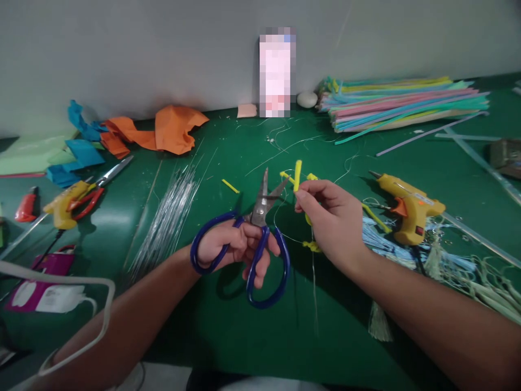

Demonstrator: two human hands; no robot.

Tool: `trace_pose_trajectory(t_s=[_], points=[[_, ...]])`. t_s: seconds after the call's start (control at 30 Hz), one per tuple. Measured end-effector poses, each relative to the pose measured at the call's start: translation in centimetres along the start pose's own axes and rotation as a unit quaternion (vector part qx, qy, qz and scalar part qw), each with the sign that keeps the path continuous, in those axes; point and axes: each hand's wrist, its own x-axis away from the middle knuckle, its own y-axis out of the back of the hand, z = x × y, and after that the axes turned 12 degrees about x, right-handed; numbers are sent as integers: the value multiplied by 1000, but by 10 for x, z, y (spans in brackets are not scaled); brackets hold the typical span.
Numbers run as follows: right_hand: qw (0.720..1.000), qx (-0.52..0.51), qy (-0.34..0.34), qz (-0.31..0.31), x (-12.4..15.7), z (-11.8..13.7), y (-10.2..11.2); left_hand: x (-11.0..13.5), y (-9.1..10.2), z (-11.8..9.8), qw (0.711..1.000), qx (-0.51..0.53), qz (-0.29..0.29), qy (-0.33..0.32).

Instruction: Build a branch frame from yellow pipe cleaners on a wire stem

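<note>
My left hand [240,244] is closed round the handles of a pair of scissors [260,214] with large dark blue loops. The blades point away from me and stand apart. Pinched between my right thumb and fingers is a short yellow pipe cleaner [298,175], sticking upward just right of the blade tips. My right hand [331,220] partly hides more yellow bits behind and below it, including a knotted yellow piece [312,246] near a thin wire. A small yellow offcut [230,186] lies on the green table left of the blades.
A bundle of coloured pipe cleaners [407,106] lies at the back right. Yellow glue guns sit at right [411,206] and left [65,203]. Thin clear wires [166,217] lie left of my hands, blue tassels [378,239] to the right. A phone [275,76] leans against the wall.
</note>
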Motion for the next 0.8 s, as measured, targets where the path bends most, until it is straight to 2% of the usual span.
trace_pose_trajectory(t_s=[0.13,0.3,0.5,0.6,0.8], points=[[1000,11,-5,15,-1,1,0,6,2,3,999,32,5,0],[1000,-16,-3,25,-1,-1,-2,8,-1,6,995,78,48,25],[999,-50,8,-9,-2,-2,-3,9,-8,6,989,111,39,91],[998,-66,1,-18,-3,-3,-4,10,-8,7,986,116,52,112],[995,-78,15,56,2,-7,-7,9,-6,12,975,167,120,88]])
